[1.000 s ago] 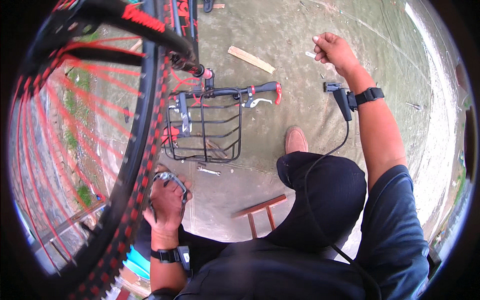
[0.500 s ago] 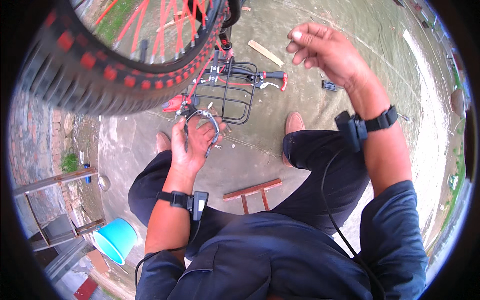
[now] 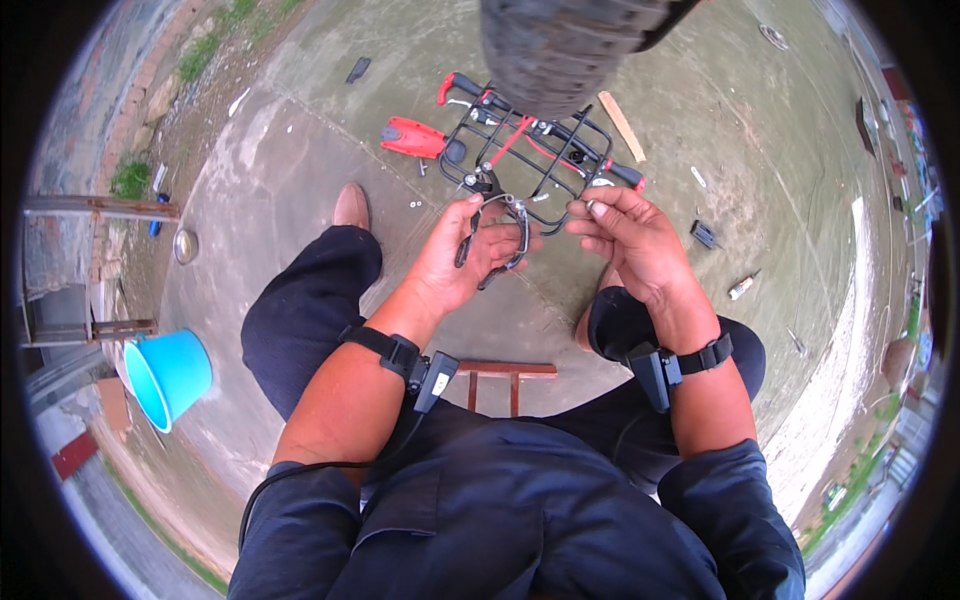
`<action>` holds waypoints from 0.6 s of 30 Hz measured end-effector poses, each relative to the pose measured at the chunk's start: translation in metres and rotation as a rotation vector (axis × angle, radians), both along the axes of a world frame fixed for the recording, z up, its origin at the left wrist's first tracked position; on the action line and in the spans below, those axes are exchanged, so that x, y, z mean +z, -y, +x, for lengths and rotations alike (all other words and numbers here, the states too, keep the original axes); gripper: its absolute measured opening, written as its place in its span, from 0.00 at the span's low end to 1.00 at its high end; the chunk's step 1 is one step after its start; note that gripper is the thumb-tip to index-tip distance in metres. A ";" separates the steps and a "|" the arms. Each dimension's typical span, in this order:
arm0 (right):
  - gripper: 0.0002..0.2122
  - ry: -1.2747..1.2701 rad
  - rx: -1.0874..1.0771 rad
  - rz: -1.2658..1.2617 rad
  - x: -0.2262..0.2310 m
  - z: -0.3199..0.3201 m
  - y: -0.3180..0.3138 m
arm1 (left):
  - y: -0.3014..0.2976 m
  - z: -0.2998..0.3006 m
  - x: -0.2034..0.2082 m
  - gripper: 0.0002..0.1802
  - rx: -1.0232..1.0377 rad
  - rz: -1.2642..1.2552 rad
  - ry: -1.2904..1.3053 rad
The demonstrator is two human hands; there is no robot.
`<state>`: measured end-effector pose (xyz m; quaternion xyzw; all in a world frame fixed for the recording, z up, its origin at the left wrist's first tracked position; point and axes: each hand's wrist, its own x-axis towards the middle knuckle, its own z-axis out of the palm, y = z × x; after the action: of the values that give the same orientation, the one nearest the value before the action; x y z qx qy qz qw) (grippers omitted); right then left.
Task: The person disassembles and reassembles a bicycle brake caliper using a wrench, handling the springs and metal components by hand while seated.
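In front of my body, my left hand [image 3: 462, 243] has its fingers curled round a bicycle brake caliper [image 3: 522, 238] with dark curved arms and silver bolts. Close by on its right, my right hand [image 3: 638, 240] is raised palm inward, thumb and forefinger pinched together. A tiny dark piece seems to show at those fingertips, too small to name. Just beyond both hands is the bicycle's black wire rack [image 3: 606, 142], with handlebar grips and brake levers showing around it. Above the rack hangs the bicycle's knobbly tyre [image 3: 560, 60], cut off by the upper edge.
A red and black part [image 3: 412, 137] lies left of the rack. To the right are a wooden strip [image 3: 623, 127], a black pedal [image 3: 704, 234] and a small tube [image 3: 743, 285]. A reddish-brown stool [image 3: 508, 369] stands between my legs, a blue bucket [image 3: 188, 372] at lower left.
My right hand has come down and inward, close to the left hand. The caliper stays in my left hand. My view has turned, so the wheel appears farther right and the spokes are out of sight.
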<state>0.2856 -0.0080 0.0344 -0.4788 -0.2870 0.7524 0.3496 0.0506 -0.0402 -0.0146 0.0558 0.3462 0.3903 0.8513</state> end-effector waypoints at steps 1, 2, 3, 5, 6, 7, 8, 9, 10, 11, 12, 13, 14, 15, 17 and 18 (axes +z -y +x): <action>0.10 0.022 -0.010 -0.006 -0.005 -0.004 -0.003 | 0.001 -0.002 -0.002 0.38 -0.004 -0.004 0.011; 0.10 0.044 0.000 0.001 -0.008 -0.006 -0.006 | 0.001 -0.004 -0.003 0.38 -0.010 -0.008 0.021; 0.10 0.065 0.009 0.008 -0.011 -0.008 -0.009 | 0.002 -0.005 -0.003 0.39 -0.017 -0.012 0.031; 0.09 0.083 0.027 0.011 -0.015 -0.012 -0.012 | 0.002 -0.007 -0.002 0.39 -0.020 0.001 0.041; 0.09 0.079 0.038 0.008 -0.017 -0.014 -0.013 | 0.002 -0.008 -0.002 0.40 -0.024 0.010 0.044; 0.09 0.075 0.047 0.005 -0.019 -0.015 -0.013 | 0.002 -0.009 -0.004 0.40 -0.022 0.009 0.059; 0.09 0.071 0.063 0.011 -0.020 -0.016 -0.014 | 0.002 -0.009 -0.004 0.40 -0.023 0.010 0.075; 0.09 0.066 0.077 0.017 -0.023 -0.017 -0.014 | 0.001 -0.009 -0.005 0.41 -0.024 0.010 0.090; 0.10 0.062 0.091 0.023 -0.025 -0.018 -0.013 | 0.001 -0.009 -0.005 0.41 -0.027 0.015 0.099; 0.09 0.053 0.106 0.021 -0.027 -0.019 -0.013 | 0.000 -0.010 -0.004 0.41 -0.029 0.021 0.108; 0.09 0.044 0.121 0.019 -0.029 -0.020 -0.013 | 0.000 -0.010 -0.004 0.42 -0.032 0.026 0.116; 0.09 0.035 0.136 0.016 -0.030 -0.021 -0.013 | 0.000 -0.010 -0.004 0.42 -0.028 0.022 0.133; 0.09 0.037 0.135 0.011 -0.030 -0.022 -0.012 | 0.000 -0.010 -0.004 0.43 -0.026 0.018 0.150; 0.09 0.040 0.135 0.006 -0.029 -0.023 -0.012 | -0.001 -0.010 -0.004 0.43 -0.023 0.014 0.168; 0.09 0.044 0.137 -0.003 -0.027 -0.026 -0.011 | -0.001 -0.009 -0.003 0.44 -0.020 0.002 0.180; 0.09 0.046 0.138 -0.007 -0.024 -0.028 -0.012 | -0.001 -0.009 -0.003 0.44 -0.019 -0.004 0.186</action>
<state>0.2578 0.0036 0.0102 -0.4760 -0.3248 0.7647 0.2885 0.0416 -0.0392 -0.0177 0.0211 0.2659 0.3850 0.8835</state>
